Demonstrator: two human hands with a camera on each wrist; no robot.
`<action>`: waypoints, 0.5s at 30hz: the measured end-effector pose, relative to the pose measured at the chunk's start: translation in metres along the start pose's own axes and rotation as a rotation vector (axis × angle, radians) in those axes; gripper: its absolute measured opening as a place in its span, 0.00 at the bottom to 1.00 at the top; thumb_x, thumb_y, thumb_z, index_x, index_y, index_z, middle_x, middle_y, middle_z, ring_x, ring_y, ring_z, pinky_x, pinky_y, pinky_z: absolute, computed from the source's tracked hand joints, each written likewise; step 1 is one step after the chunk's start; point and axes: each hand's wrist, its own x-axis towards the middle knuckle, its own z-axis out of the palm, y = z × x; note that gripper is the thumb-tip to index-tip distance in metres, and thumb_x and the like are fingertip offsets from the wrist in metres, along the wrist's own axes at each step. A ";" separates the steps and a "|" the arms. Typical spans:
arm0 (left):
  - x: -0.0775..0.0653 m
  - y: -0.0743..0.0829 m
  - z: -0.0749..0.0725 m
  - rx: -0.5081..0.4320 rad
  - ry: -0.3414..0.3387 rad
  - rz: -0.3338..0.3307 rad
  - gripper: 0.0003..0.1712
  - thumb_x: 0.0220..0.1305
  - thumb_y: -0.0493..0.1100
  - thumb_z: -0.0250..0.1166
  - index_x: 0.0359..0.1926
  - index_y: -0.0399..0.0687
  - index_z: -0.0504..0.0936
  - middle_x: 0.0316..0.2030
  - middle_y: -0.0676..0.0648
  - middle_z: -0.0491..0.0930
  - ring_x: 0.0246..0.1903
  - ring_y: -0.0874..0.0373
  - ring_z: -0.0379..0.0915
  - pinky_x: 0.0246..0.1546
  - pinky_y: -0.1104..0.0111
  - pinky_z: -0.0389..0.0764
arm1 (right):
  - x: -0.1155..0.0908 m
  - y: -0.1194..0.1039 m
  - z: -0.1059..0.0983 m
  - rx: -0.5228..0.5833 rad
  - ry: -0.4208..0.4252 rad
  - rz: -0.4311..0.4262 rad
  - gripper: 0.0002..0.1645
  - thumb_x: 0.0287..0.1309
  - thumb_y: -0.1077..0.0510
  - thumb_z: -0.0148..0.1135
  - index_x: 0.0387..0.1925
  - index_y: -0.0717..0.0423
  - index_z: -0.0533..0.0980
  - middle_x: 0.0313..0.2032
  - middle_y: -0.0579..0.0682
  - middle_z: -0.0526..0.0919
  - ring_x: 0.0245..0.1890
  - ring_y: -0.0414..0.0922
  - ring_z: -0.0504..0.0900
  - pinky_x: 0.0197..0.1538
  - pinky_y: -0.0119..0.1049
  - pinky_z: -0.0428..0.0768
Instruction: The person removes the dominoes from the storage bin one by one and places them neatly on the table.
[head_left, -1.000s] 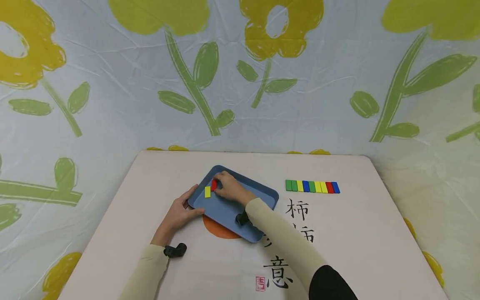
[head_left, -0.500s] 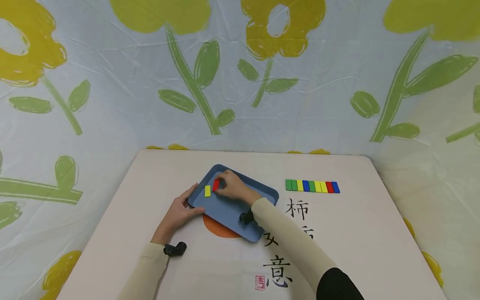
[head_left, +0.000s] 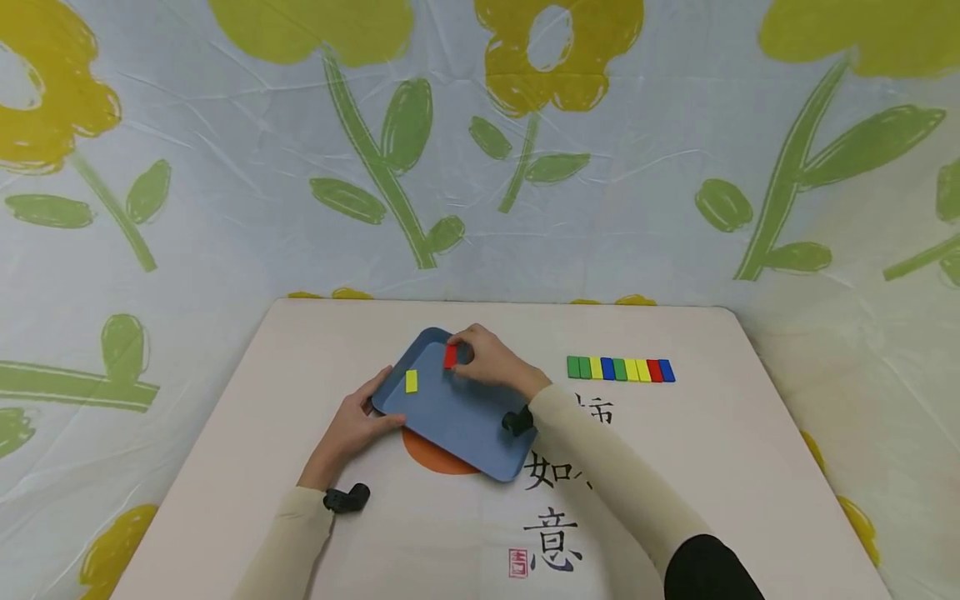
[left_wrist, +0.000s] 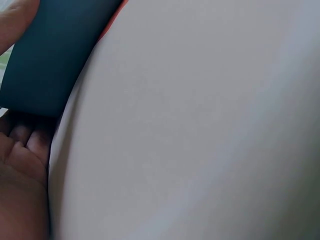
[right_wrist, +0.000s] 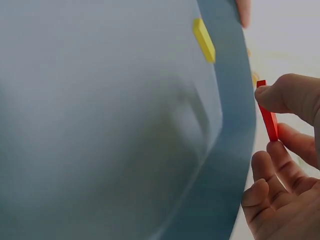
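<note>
A red rectangular tile [head_left: 450, 357] is pinched between the thumb and fingers of my right hand [head_left: 491, 358], above the far part of the blue tray [head_left: 457, 425]. The right wrist view shows this red tile [right_wrist: 269, 117] held at its ends, apart from the tray floor. My left hand [head_left: 358, 425] grips the tray's left corner, thumb on the near rim; in the left wrist view its other fingers [left_wrist: 32, 142] lie curled under the tray edge [left_wrist: 50, 60]. One yellow tile [head_left: 411, 382] lies in the tray near the left end.
Right of the tray, a row of several green, yellow, blue and red tiles [head_left: 621, 369] lies side by side on the table. The pale tablecloth [head_left: 420, 533] bears black characters [head_left: 555, 542] and an orange printed shape [head_left: 435, 457]. A flowered curtain [head_left: 525, 250] hangs behind.
My right hand has lifted the red tile away from beside the yellow tile and moved right with it. The left hand and the tray have stayed in place.
</note>
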 end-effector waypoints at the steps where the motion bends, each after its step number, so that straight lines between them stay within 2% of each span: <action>1: 0.000 0.000 0.000 0.002 -0.002 0.002 0.53 0.51 0.51 0.75 0.74 0.66 0.55 0.74 0.50 0.54 0.74 0.51 0.48 0.70 0.55 0.59 | -0.002 0.002 -0.004 0.004 0.010 0.003 0.27 0.55 0.53 0.67 0.57 0.53 0.75 0.51 0.53 0.74 0.38 0.43 0.74 0.39 0.32 0.77; 9: 0.000 -0.004 -0.001 -0.028 0.007 -0.008 0.52 0.51 0.51 0.75 0.73 0.70 0.56 0.74 0.53 0.53 0.74 0.52 0.47 0.70 0.57 0.60 | -0.017 0.029 -0.036 0.020 0.044 0.072 0.27 0.55 0.54 0.66 0.58 0.53 0.74 0.53 0.53 0.72 0.45 0.50 0.75 0.40 0.37 0.79; 15: 0.001 -0.005 0.001 -0.038 0.003 -0.014 0.51 0.52 0.50 0.75 0.73 0.69 0.57 0.74 0.54 0.53 0.74 0.55 0.47 0.70 0.59 0.60 | -0.038 0.054 -0.055 0.023 0.071 0.120 0.28 0.55 0.54 0.65 0.58 0.54 0.74 0.53 0.55 0.73 0.44 0.49 0.75 0.38 0.38 0.78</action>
